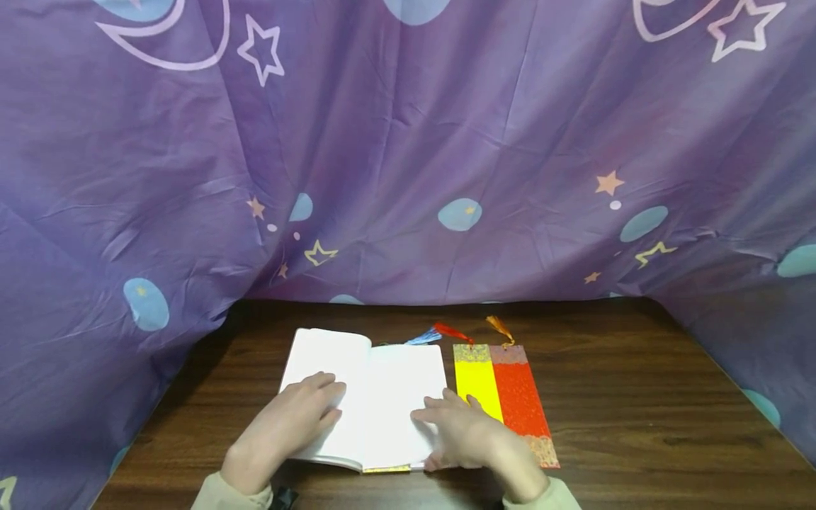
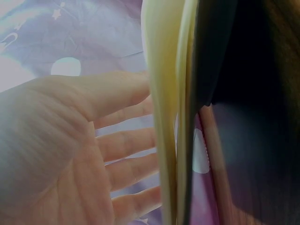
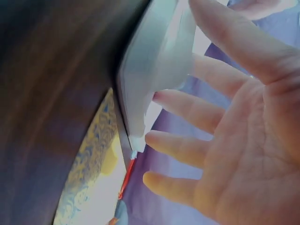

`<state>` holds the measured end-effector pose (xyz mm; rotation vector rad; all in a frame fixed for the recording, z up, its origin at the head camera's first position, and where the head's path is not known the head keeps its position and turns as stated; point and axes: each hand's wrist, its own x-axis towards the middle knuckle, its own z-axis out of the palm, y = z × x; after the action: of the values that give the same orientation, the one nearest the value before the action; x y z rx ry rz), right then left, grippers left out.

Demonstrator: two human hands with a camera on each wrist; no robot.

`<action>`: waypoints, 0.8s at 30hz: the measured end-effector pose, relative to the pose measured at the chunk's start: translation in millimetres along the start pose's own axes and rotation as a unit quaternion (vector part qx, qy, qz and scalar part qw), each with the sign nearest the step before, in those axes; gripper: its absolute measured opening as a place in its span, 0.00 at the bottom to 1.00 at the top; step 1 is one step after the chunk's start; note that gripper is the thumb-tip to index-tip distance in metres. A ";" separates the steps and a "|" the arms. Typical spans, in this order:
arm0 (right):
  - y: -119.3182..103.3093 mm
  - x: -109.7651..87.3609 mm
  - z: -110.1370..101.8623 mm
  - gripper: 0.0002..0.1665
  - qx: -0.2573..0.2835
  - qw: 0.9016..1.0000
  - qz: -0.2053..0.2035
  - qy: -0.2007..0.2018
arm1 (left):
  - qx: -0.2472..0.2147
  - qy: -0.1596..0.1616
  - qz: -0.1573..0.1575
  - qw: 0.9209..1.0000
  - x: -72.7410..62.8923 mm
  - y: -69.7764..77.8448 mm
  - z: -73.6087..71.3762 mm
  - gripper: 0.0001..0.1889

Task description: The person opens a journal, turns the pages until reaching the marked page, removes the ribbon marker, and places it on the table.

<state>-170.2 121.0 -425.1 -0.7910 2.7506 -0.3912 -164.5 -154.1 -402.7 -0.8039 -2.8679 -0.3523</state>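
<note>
An open book with bare white pages lies on the table. On its left page rests my left hand, fingers extended; the left wrist view shows the thumb and straight fingers against the pages. My right hand spreads over the right page's outer edge, and its fingertips meet the book's side in the right wrist view. Right of the book lie a yellow bookmark with a red tassel and a red bookmark with an orange tassel. My right hand partly hides the yellow one.
A blue tassel pokes out past the book's far edge, and a patterned yellow strip shows at its near edge. The dark wooden table extends to both sides. Behind it hangs a purple cloth with stars and moons.
</note>
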 end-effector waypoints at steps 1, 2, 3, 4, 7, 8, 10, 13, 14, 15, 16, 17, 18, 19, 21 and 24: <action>1.1 0.2 -1.2 0.35 0.003 1.000 -0.007 0.007 | -0.001 0.000 -0.001 1.000 -0.1 0.2 -0.4 0.14; 2.4 0.3 -2.2 0.31 0.005 1.000 -0.014 0.014 | -0.002 -0.001 -0.002 1.000 0.0 0.2 -0.8 0.14; 3.3 0.0 -2.8 0.29 0.007 1.000 -0.022 0.022 | -0.003 -0.002 -0.003 1.000 0.0 0.3 -1.2 0.14; 4.3 -0.4 -3.1 0.25 0.007 0.999 -0.030 0.032 | -0.004 -0.003 -0.004 1.000 0.0 0.2 -1.4 0.14; 5.9 0.4 -2.1 0.20 0.003 0.995 -0.063 0.081 | -0.008 -0.006 -0.009 1.000 -0.3 0.4 -2.1 0.15; 5.7 1.0 -1.8 0.19 -0.001 0.993 -0.074 0.097 | -0.009 -0.005 -0.008 1.000 -0.2 0.1 -2.0 0.14; 4.2 2.3 -1.0 0.20 0.002 0.988 -0.087 0.129 | -0.009 -0.004 -0.008 1.000 -0.7 0.3 -2.0 0.14; 0.9 4.2 -0.1 0.23 0.017 0.982 -0.089 0.167 | -0.006 0.000 -0.003 1.000 -1.1 0.3 -2.1 0.14; -0.1 4.7 0.2 0.25 0.023 0.981 -0.085 0.175 | -0.005 0.001 -0.001 1.000 -0.9 0.1 -2.0 0.14; -1.2 5.2 0.7 0.26 0.031 0.979 -0.082 0.186 | -0.005 0.000 -0.001 1.000 -1.0 0.3 -2.2 0.14; -2.3 5.9 1.3 0.27 0.037 0.976 -0.080 0.201 | -0.004 0.001 0.000 1.000 -1.0 0.2 -2.2 0.14; -3.4 6.8 2.0 0.28 0.040 0.973 -0.078 0.215 | -0.003 0.002 0.002 1.000 -1.1 0.1 -2.4 0.14; -4.7 7.9 3.0 0.30 0.045 0.969 -0.075 0.230 | -0.004 0.002 0.002 1.000 -1.1 0.1 -2.6 0.14; -6.2 9.0 3.9 0.31 0.053 0.965 -0.072 0.244 | -0.003 0.002 0.004 1.000 -1.3 0.0 -2.8 0.14; -10.8 11.1 5.7 0.36 0.084 0.958 -0.059 0.270 | -0.004 0.003 0.005 1.000 -1.6 -0.2 -3.3 0.13; -19.8 14.0 8.3 0.47 0.154 0.945 -0.028 0.286 | 0.003 0.011 0.009 1.000 -2.1 -1.6 -4.3 0.08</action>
<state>-169.7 95.7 -428.8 -0.7636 3.0538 -1.1982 -163.2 -157.6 -399.2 -0.8193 -2.8378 -0.3478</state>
